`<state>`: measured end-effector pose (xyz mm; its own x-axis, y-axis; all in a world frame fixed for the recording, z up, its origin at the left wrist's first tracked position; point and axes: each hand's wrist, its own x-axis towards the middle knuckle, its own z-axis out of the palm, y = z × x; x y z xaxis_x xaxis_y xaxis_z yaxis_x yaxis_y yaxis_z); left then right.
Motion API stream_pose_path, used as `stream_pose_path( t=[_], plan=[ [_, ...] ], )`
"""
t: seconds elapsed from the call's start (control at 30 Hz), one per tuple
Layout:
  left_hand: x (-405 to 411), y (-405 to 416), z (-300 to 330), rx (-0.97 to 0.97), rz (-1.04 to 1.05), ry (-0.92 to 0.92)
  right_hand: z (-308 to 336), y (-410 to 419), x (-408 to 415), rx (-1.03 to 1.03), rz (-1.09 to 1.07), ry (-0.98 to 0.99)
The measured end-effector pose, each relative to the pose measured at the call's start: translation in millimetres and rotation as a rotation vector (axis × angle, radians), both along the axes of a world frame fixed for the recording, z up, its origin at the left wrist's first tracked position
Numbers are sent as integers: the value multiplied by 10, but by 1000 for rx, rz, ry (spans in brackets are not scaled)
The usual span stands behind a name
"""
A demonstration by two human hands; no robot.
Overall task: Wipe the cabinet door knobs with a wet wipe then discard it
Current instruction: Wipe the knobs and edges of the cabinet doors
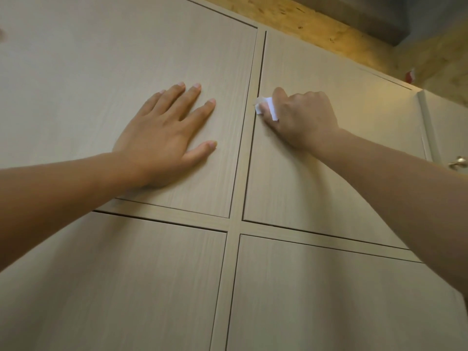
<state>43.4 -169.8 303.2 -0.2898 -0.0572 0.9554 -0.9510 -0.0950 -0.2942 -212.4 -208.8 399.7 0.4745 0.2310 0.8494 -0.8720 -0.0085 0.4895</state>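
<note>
Pressing left hand (162, 134) flat, fingers spread, on upper-left door (126, 72) | right hand (301, 117) clenched on wet wipe (266, 108) at upper-right door's (329, 173) left edge

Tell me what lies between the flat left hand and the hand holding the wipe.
In the head view, only the vertical frame strip between the two upper doors separates left hand from right hand gripping the wipe.

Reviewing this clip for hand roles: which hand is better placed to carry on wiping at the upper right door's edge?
The right hand. It grips the white wipe at the left edge of the upper right door. The left hand lies flat and empty on the upper left door.
</note>
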Motion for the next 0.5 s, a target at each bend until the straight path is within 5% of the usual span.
stream_pose_path(
  t=[0.27, 0.5],
  plan=[
    [-2, -3, -3, 0, 1, 2, -112, 38, 251, 126, 97, -365],
    [-2, 10, -4, 6, -1, 9, -82, 48, 261, 221, 259, -476]
  ],
)
